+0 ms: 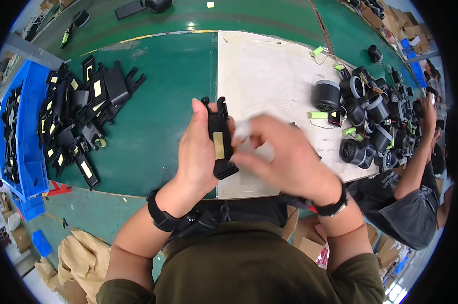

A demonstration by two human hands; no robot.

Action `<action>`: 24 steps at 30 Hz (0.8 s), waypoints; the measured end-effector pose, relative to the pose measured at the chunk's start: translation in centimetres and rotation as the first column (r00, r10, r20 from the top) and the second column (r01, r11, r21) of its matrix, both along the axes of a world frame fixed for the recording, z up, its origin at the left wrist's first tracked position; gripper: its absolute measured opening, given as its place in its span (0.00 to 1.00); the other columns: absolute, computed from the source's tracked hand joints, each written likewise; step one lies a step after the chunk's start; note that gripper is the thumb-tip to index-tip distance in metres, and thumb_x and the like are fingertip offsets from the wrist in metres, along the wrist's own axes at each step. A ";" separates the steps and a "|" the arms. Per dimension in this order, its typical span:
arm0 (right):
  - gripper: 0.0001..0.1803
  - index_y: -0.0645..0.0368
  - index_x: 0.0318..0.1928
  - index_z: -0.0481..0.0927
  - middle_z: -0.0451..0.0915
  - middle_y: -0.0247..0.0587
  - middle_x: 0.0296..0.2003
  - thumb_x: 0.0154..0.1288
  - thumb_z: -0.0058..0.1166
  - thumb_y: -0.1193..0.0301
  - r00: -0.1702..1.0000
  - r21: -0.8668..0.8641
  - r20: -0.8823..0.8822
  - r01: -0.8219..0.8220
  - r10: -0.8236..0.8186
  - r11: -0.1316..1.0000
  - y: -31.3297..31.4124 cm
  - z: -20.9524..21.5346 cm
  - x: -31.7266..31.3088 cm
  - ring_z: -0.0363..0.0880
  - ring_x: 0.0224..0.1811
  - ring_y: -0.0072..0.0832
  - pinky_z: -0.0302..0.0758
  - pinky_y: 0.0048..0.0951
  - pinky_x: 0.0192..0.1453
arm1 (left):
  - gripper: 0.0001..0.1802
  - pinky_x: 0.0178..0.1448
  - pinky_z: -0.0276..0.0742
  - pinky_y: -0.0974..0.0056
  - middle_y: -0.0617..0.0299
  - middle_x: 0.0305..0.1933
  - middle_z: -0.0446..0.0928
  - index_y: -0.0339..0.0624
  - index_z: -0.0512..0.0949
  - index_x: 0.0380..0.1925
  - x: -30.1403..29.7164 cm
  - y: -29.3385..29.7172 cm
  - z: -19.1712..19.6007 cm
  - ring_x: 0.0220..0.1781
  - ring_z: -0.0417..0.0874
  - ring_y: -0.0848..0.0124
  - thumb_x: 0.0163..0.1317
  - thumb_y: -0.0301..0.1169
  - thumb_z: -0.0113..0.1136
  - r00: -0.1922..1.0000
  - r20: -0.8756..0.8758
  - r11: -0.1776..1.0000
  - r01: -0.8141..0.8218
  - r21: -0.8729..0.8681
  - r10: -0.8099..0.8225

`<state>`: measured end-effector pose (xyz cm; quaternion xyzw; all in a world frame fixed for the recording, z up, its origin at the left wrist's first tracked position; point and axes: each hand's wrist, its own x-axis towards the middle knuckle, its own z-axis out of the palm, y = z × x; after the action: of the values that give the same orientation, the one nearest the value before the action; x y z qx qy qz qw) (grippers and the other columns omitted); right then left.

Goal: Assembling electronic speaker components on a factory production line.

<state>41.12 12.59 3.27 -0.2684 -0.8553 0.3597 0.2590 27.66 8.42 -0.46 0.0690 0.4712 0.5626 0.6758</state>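
My left hand (197, 152) is wrapped round a long black plastic housing piece (219, 126), held upright above the seam between the green mat and the pale board. A cream adhesive pad (218, 145) sits on the piece's face, and clip-like prongs stick up at its far end. Close beside its right edge is my right hand (274, 154), smeared by motion. Something whitish (243, 130) shows at its fingertips, too blurred to name. Whether these fingers touch the piece, I cannot tell.
To the left lies a heap of similar black pieces (118, 86) with cream pads, beside a blue bin (31, 177). Black cylindrical units (327, 96) with green wired batteries (319, 115) crowd the right side. A co-worker's arm (423, 147) reaches in there. A green surface (259, 17) runs across the back.
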 end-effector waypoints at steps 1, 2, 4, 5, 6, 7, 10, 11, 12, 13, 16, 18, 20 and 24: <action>0.16 0.60 0.34 0.69 0.71 0.41 0.26 0.44 0.60 0.80 0.999 -0.014 -0.018 0.031 -0.031 0.999 -1.0 -0.5 -0.1 0.72 0.29 0.38 0.70 0.34 0.31 | 0.27 0.25 0.70 0.69 0.65 0.28 0.70 0.44 0.66 0.40 0.3 0.2 0.1 0.22 0.71 0.75 0.66 0.57 0.31 0.999 0.044 0.998 0.007 0.057 -0.009; 0.17 0.60 0.34 0.70 0.71 0.41 0.26 0.42 0.61 0.81 0.998 -0.034 -0.046 0.048 -0.049 0.998 -1.6 -1.6 -0.3 0.71 0.30 0.38 0.70 0.34 0.32 | 0.27 0.25 0.70 0.69 0.65 0.28 0.70 0.44 0.66 0.40 0.5 0.2 0.0 0.22 0.71 0.75 0.66 0.57 0.31 0.997 0.078 0.994 -0.002 0.109 -0.007; 0.18 0.61 0.35 0.70 0.71 0.41 0.27 0.41 0.60 0.82 0.997 0.043 -0.037 0.063 -0.061 0.997 -2.0 -2.9 -0.5 0.71 0.28 0.39 0.70 0.33 0.31 | 0.27 0.29 0.70 0.70 0.65 0.30 0.70 0.44 0.66 0.42 0.9 0.2 0.0 0.25 0.71 0.76 0.66 0.56 0.32 1.000 -0.004 0.990 0.016 0.137 -0.015; 0.18 0.61 0.35 0.70 0.71 0.41 0.26 0.41 0.60 0.82 0.995 0.108 -0.077 0.074 -0.065 0.991 -2.1 -3.2 -0.6 0.71 0.28 0.39 0.70 0.33 0.32 | 0.27 0.32 0.70 0.70 0.65 0.30 0.70 0.44 0.66 0.42 1.1 0.2 0.2 0.28 0.71 0.77 0.67 0.56 0.32 1.000 0.009 0.992 -0.004 0.130 0.003; 0.18 0.62 0.35 0.71 0.71 0.42 0.26 0.40 0.59 0.83 0.991 0.173 -0.117 0.089 -0.069 0.981 -2.3 -3.6 -0.7 0.71 0.28 0.39 0.70 0.33 0.32 | 0.27 0.34 0.70 0.71 0.64 0.31 0.70 0.43 0.67 0.43 1.1 0.2 0.3 0.30 0.71 0.77 0.67 0.56 0.32 1.000 0.021 0.992 -0.022 0.123 0.020; 0.16 0.64 0.37 0.71 0.70 0.44 0.27 0.43 0.56 0.84 0.989 0.185 -0.134 0.084 -0.059 0.979 -2.5 -3.9 -0.7 0.70 0.29 0.41 0.70 0.35 0.33 | 0.27 0.38 0.70 0.72 0.64 0.33 0.71 0.43 0.67 0.44 1.0 0.0 0.1 0.34 0.70 0.78 0.67 0.55 0.33 1.000 -0.014 0.980 0.020 0.196 -0.018; 0.13 0.64 0.35 0.69 0.69 0.46 0.29 0.46 0.52 0.84 0.983 0.198 -0.184 0.053 -0.016 0.979 -2.5 -4.2 -0.8 0.70 0.30 0.42 0.70 0.37 0.33 | 0.27 0.39 0.70 0.72 0.63 0.34 0.71 0.42 0.67 0.44 0.6 -0.2 -0.4 0.35 0.70 0.79 0.67 0.55 0.33 0.997 -0.040 0.975 0.074 0.208 -0.067; 0.09 0.64 0.33 0.66 0.67 0.48 0.29 0.50 0.49 0.83 0.995 0.216 -0.065 0.085 -0.073 0.973 -1.9 -3.5 -0.2 0.70 0.31 0.44 0.70 0.38 0.33 | 0.27 0.34 0.72 0.71 0.62 0.32 0.71 0.42 0.66 0.45 1.1 0.1 -0.6 0.31 0.72 0.77 0.67 0.55 0.33 0.991 -0.132 0.992 0.025 0.122 -0.008; 0.07 0.63 0.32 0.65 0.66 0.48 0.29 0.53 0.48 0.82 0.972 -0.169 -0.045 0.222 -0.232 0.960 -1.4 -2.7 0.2 0.71 0.31 0.45 0.69 0.38 0.31 | 0.27 0.34 0.72 0.71 0.62 0.32 0.71 0.42 0.66 0.45 1.0 0.0 -0.7 0.31 0.72 0.77 0.67 0.55 0.33 0.991 -0.132 0.992 0.030 0.124 -0.013; 0.06 0.63 0.33 0.65 0.68 0.48 0.28 0.56 0.46 0.81 0.910 0.166 0.005 0.408 -0.414 0.898 0.3 -1.9 1.0 0.71 0.30 0.43 0.69 0.37 0.31 | 0.27 0.30 0.72 0.70 0.62 0.31 0.72 0.42 0.65 0.45 0.7 0.0 -1.0 0.28 0.73 0.76 0.67 0.55 0.33 0.998 -0.028 0.992 0.058 0.112 -0.055; 0.10 0.66 0.29 0.74 0.78 0.40 0.21 0.59 0.55 0.69 0.732 0.083 -0.258 0.667 -0.631 0.740 9.9 0.7 4.4 0.75 0.24 0.20 0.70 0.24 0.29 | 0.25 0.21 0.72 0.68 0.61 0.28 0.72 0.44 0.65 0.43 -0.2 0.2 -2.0 0.22 0.74 0.73 0.66 0.55 0.35 0.998 0.057 0.996 -0.002 0.093 -0.004; 0.11 0.55 0.41 0.77 0.75 0.55 0.48 0.56 0.51 0.77 0.739 0.758 0.006 0.436 -0.673 0.485 16.8 1.8 9.7 0.77 0.49 0.32 0.72 0.40 0.52 | 0.26 0.22 0.73 0.67 0.61 0.28 0.72 0.43 0.66 0.43 0.1 0.1 -1.9 0.22 0.74 0.73 0.66 0.55 0.34 0.999 0.029 0.995 0.028 0.098 -0.031; 0.05 0.64 0.30 0.78 0.77 0.64 0.38 0.54 0.49 0.80 0.771 0.741 -0.222 0.531 -0.597 0.411 16.3 2.9 9.5 0.75 0.50 0.42 0.71 0.36 0.52 | 0.26 0.22 0.72 0.67 0.61 0.28 0.72 0.43 0.67 0.43 -0.5 0.0 -2.6 0.23 0.74 0.72 0.67 0.55 0.33 0.998 0.028 0.993 0.055 0.107 -0.058; 0.06 0.63 0.34 0.76 0.76 0.48 0.23 0.56 0.53 0.75 0.804 0.720 0.175 0.289 -0.569 0.631 9.1 1.3 11.7 0.75 0.27 0.45 0.72 0.34 0.33 | 0.26 0.23 0.72 0.67 0.61 0.27 0.71 0.42 0.68 0.42 -1.5 -0.5 -3.2 0.23 0.73 0.72 0.67 0.54 0.33 0.999 0.022 0.993 0.024 0.118 -0.027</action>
<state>52.85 21.69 4.55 -0.4240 -0.8667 -0.1017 0.2421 26.16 7.95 -3.68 0.1083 0.4282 0.5815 0.6832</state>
